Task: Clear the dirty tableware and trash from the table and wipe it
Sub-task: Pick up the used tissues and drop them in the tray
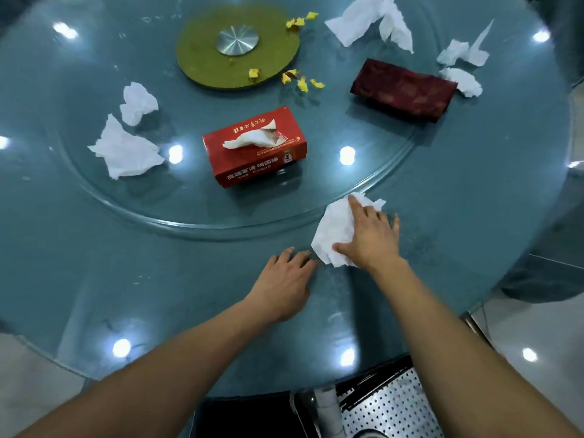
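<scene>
The right hand point(369, 235) is lying flat on a white tissue point(335, 232), with straight spread fingers pressing it onto the glass table point(126, 263), just at the near edge of the round glass turntable point(196, 221). The left hand point(284, 279) is resting just beside the tissue, fingers relaxed on the glass and grasping nothing. A red tissue box point(256, 150) is standing on the turntable beyond the hands, with a tissue sticking out from its torn top. To the left of it, two crumpled tissues point(126, 143) are lying near each other. A dark red packet point(403, 90) is sitting further right, and more crumpled tissues point(369, 20) are lying scattered beyond and beside it. Small yellow scraps point(300, 79) are lying around the green disc point(202, 55) in the middle of the table
</scene>
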### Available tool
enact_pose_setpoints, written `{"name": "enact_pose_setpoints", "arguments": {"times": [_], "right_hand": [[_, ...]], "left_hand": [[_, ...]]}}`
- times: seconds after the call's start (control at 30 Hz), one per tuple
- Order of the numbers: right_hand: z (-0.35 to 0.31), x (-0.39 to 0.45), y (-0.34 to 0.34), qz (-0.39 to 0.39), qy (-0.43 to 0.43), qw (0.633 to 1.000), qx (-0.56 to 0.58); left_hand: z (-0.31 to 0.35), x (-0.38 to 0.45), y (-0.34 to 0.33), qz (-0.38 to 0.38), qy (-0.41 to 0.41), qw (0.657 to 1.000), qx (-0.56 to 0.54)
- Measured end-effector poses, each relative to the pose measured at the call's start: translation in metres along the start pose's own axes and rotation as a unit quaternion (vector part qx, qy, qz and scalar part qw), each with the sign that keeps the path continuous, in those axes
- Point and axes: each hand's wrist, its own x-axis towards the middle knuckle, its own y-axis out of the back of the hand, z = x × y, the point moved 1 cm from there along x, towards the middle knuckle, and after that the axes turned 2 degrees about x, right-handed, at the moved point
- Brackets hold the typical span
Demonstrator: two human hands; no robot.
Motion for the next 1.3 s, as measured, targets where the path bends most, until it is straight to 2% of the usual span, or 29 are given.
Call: {"name": "enact_pose_setpoints", "arguments": {"times": [0.17,0.33,0.47,0.57,0.73,0.9,1.07,1.3], "right_hand": [[-0.016,0.000,-0.004,0.026,0.021,0.999,-0.032],[-0.031,-0.011,-0.004,0.041,0.010,0.999,0.034],[-0.065,-0.007,0.009,0.097,0.048,0.993,0.041],[-0.109,0.002,0.018,0.114,0.100,0.988,0.024],[-0.183,0.010,0.006,0.099,0.177,0.979,0.005],[-0.224,0.015,-0.015,0.087,0.215,0.972,-0.027],[-0.254,0.020,-0.028,0.095,0.248,0.962,-0.063],[-0.291,0.039,-0.042,0.129,0.286,0.945,-0.096]], "left_hand": [[-0.014,-0.020,-0.003,0.038,0.031,0.998,-0.034],[-0.037,-0.038,0.005,0.068,0.051,0.994,-0.067],[-0.070,-0.049,0.016,0.089,0.082,0.989,-0.087],[-0.103,-0.056,0.022,0.104,0.101,0.985,-0.090],[-0.176,-0.057,0.035,0.139,0.153,0.976,-0.069],[-0.258,-0.043,0.054,0.187,0.240,0.952,-0.042],[-0.331,-0.027,0.084,0.139,0.322,0.936,-0.014],[-0.415,0.010,0.106,0.057,0.327,0.943,0.012]]}}
